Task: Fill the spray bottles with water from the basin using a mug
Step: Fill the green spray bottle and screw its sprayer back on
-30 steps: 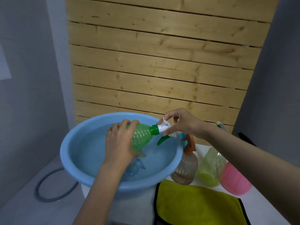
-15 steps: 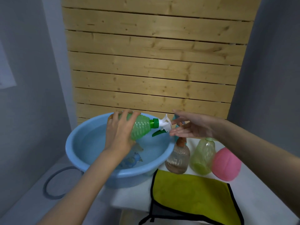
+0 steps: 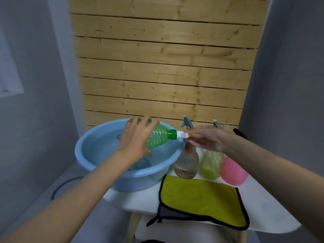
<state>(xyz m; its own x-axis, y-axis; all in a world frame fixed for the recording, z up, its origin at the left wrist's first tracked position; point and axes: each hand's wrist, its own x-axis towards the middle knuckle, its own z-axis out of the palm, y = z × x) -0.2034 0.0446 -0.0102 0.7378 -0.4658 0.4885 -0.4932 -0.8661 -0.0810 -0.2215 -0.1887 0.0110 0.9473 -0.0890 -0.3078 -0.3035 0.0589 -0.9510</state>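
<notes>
Water lies in the blue basin (image 3: 84,155), which sits at the 9 o'clock end of the table (image 3: 263,218). Over it the left hand (image 3: 135,139) grips the green bottle (image 3: 157,137) round its body. The bottle is on its side with its neck toward 3 o'clock. The right hand (image 3: 208,139) pinches the white spray head (image 3: 182,135) just past the green cap (image 3: 172,134).

Below and behind that hand, at the basin's 3 o'clock, three things stand close together. They are a brown bottle (image 3: 186,162) just beside the basin wall, a yellow bottle (image 3: 211,163), and a pink vessel (image 3: 233,172) whose top the right forearm hides. A yellow cloth (image 3: 198,199) lies at their 6 o'clock, one corner hanging over the table's near edge.

The left forearm covers part of a blue-patterned shape on the basin floor. Wooden slats (image 3: 163,67) rise at 12 o'clock, and a grey hose (image 3: 57,186) curves on the floor at 8 o'clock.
</notes>
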